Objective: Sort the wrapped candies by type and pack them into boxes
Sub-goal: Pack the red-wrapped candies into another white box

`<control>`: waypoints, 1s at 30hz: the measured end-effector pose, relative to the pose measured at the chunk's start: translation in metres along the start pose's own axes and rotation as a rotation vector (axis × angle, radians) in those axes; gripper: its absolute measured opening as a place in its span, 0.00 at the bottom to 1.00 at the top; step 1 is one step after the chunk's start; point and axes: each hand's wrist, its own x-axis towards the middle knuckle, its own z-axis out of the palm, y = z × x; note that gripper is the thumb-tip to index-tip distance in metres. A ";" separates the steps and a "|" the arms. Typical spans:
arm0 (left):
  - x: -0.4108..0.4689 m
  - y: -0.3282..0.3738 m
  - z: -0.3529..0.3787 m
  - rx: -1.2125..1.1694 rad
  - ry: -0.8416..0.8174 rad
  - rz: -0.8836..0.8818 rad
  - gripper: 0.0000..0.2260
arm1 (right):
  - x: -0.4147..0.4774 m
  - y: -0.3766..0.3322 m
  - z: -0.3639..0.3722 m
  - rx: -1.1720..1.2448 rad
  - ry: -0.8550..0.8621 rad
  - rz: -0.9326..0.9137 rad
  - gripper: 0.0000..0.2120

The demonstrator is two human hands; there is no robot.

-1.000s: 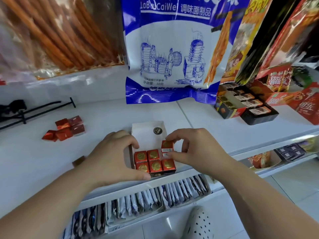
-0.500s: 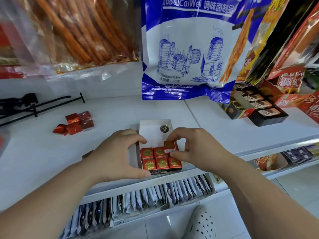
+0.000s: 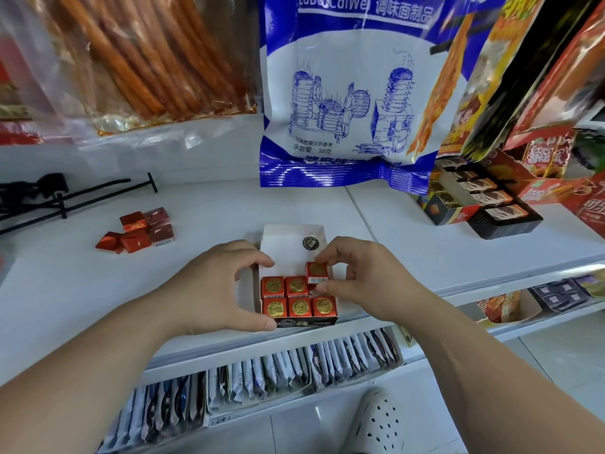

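Candy (image 3: 317, 272) pinched in right grip (image 3: 370, 280), tilted over box (image 3: 288, 244), left grip (image 3: 209, 286) holding box

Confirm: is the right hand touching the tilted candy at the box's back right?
Touching. The head view shows the right hand pinching the candy between thumb and fingertip, no gap visible, over the box.

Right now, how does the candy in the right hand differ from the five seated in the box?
The held candy is pinched in the right hand's grip; no fingers hold the five seated candies. The held candy sits raised and out of line; the seated candies lie level in two rows. Both are red foil squares with a gold round emblem.
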 end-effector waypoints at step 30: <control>-0.001 0.028 0.018 -0.006 0.135 -0.003 0.37 | -0.011 -0.006 -0.012 -0.352 0.002 -0.096 0.36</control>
